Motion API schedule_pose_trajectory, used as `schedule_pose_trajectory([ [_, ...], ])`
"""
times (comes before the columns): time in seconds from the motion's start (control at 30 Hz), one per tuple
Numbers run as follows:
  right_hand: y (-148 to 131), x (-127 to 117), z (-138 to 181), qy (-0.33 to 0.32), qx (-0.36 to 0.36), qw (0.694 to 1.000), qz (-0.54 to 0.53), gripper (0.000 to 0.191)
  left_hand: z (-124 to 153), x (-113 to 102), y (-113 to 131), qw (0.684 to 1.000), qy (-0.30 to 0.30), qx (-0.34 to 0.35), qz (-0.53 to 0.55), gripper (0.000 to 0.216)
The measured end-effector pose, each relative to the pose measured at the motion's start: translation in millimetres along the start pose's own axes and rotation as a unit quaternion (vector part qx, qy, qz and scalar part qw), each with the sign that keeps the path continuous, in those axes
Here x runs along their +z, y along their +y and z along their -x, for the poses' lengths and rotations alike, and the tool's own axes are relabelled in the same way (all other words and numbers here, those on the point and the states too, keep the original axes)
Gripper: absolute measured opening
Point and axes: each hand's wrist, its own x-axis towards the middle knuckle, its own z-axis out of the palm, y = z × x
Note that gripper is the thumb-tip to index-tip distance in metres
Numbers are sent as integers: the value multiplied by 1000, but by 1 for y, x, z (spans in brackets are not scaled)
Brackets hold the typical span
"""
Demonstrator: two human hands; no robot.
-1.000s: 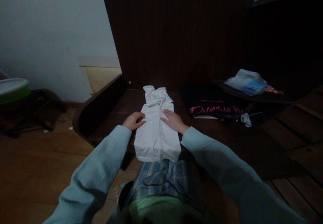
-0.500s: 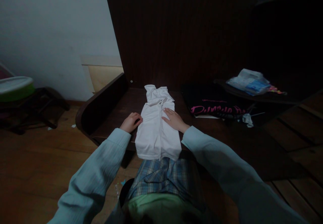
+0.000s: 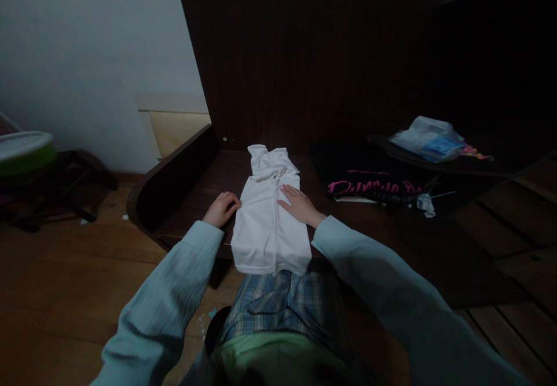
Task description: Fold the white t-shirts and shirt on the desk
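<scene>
white shirt (image 3: 256,229) lies lengthwise on dark bench (image 3: 187,200), near end by the person's lap. left hand (image 3: 221,208): thumb and fingertips together, seemingly pinching the shirt's left edge. right hand (image 3: 301,206) flat, fingers extended, on its right half. best judged: palm steady, edge drawn outward gently, center line unskewed, creases eased out.

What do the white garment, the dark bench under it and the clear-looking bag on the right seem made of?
White garment: soft matte fabric, perhaps cotton or a blend; it creases and drapes.
Dark bench: probably wood or veneer, judging by its brown, dull-sheened surface.
Bag: likely thin plastic, looking translucent and crinkled.
</scene>
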Motion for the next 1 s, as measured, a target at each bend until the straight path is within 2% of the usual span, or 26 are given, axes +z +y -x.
schedule_pose_trajectory([
  [0.47,0,1,0,4,6,1000,0,52,0,0,-1,1000,11,-13,20,14],
  [0.73,-1,-1,1,-3,8,1000,-2,54,-1,1,-2,999,0,-31,-10,11],
  [0.8,-1,0,1,-1,8,1000,0,53,4,-1,3,999,18,-28,-4,11],
  [0.87,-1,1,0,2,5,1000,3,53,14,-3,12,998,64,-24,15,12],
  [0.93,0,2,-1,1,2,1000,5,53,31,-4,24,993,109,-24,39,14],
  [1.0,3,3,-4,-1,-1,1000,4,54,51,-4,37,991,117,-25,59,15],
])
